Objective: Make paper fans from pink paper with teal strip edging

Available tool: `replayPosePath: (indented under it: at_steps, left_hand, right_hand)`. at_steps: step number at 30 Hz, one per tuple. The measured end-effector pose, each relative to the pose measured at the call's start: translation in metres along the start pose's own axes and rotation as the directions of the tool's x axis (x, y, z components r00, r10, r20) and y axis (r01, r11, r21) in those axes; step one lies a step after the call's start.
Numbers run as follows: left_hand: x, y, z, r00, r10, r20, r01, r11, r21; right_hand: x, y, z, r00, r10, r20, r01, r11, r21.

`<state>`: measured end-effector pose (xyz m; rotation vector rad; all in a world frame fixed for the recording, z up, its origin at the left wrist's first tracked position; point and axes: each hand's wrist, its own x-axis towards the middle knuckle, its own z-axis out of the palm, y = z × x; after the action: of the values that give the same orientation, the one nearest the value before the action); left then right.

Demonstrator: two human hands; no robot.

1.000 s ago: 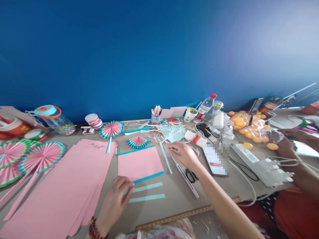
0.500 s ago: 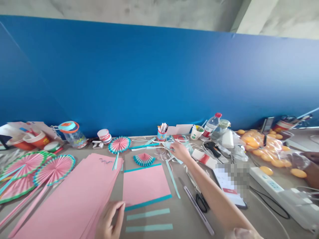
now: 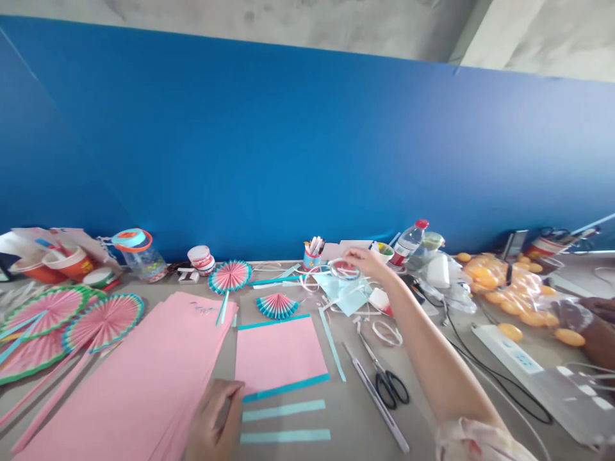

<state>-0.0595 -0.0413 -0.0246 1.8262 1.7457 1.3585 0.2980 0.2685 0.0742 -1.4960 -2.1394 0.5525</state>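
My right hand (image 3: 364, 261) reaches far across the table and pinches a clear roll of tape (image 3: 344, 269) lifted just above a light blue paper piece (image 3: 343, 291). My left hand (image 3: 214, 417) rests at the near edge, fingers curled, touching the lower left corner of a pink sheet (image 3: 280, 353) edged with teal strips. Two loose teal strips (image 3: 284, 423) lie just right of that hand. A small folded pink-and-teal fan (image 3: 277, 305) lies beyond the sheet.
A stack of pink paper (image 3: 129, 384) fills the left. Finished round fans (image 3: 67, 320) lie far left. Scissors (image 3: 387, 378) and a ruler (image 3: 375, 397) sit right of the sheet. Cups, a pen pot (image 3: 312, 256), a bottle (image 3: 407, 243), a power strip (image 3: 509, 352) and another person's hand (image 3: 593, 326) are further back and right.
My right hand moved further back and up, lifting the tape roll off the table. My left hand stayed by the pink sheet. The view tilted slightly.
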Motion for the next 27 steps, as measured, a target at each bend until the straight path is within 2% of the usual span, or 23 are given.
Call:
replayPosePath:
  at_steps: [4,8,10,12,15,18,22,27]
  left_hand:
    - [-0.003,-0.001,-0.001,1.0,-0.005,0.03,0.005,1.0,-0.019]
    - [-0.004,-0.006,0.002,0.998,-0.059,0.037,0.06,0.998,-0.03]
    - [0.001,-0.001,0.005,0.991,-0.133,0.023,0.134,0.989,-0.066]
    - [0.01,0.012,0.006,0.982,-0.176,0.066,0.185,0.967,-0.173]
    - [0.027,0.038,0.006,0.964,-0.177,0.2,0.24,0.904,-0.353]
    - [0.038,0.057,0.006,0.941,-0.13,0.313,0.285,0.807,-0.518]
    - [0.04,0.065,0.003,0.929,-0.085,0.359,0.304,0.728,-0.614]
    - [0.04,0.067,-0.005,0.917,0.026,0.398,0.25,0.739,-0.625]
  right_hand:
    - [0.003,-0.005,-0.029,0.998,0.066,-0.019,-0.065,0.997,0.047]
    - [-0.028,-0.034,-0.042,0.999,0.035,-0.009,-0.034,0.991,0.127]
    - [-0.059,-0.058,-0.034,0.999,-0.022,0.03,0.016,0.982,0.189]
    - [-0.097,-0.083,-0.016,0.985,-0.157,0.068,0.128,0.941,0.314]
    - [-0.152,-0.113,0.014,0.937,-0.343,0.062,0.305,0.893,0.33]
    - [-0.19,-0.13,0.038,0.863,-0.502,0.045,0.463,0.826,0.322]
    - [-0.211,-0.138,0.055,0.786,-0.617,0.034,0.585,0.761,0.28]
    - [-0.216,-0.142,0.062,0.727,-0.687,-0.022,0.677,0.71,0.195]
